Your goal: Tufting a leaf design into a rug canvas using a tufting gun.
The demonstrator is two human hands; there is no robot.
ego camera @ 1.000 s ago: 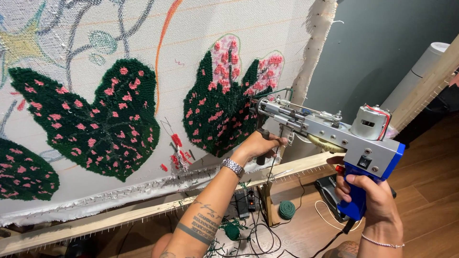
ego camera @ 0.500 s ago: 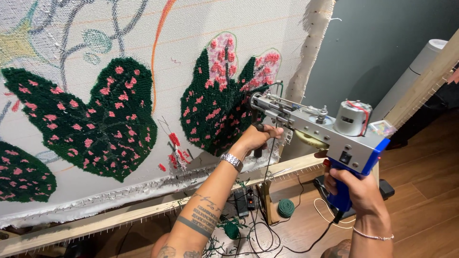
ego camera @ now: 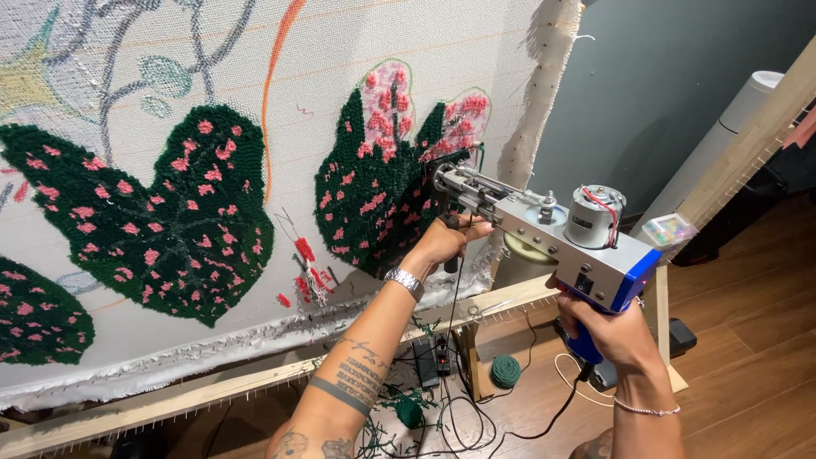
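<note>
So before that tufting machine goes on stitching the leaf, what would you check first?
1. Left hand grips the front handle of the silver-and-blue tufting gun: ok.
2. Right hand holds the blue rear grip: ok.
3. Gun's tip meets the white backing cloth at the dark green tufted leaf with pink spots: ok.
4. Yarn threaded through the needle: cannot tell.
5. Black power cord hangs free of the wooden frame: ok.

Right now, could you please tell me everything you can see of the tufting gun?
The tufting gun has a silvery metal body, a blue rear end and blue grip, and a small cylindrical motor on top with red wires. It is held nearly level, its nose against the dark green tufted leaf. The left hand holds the front handle; the right hand grips the blue one.
</note>
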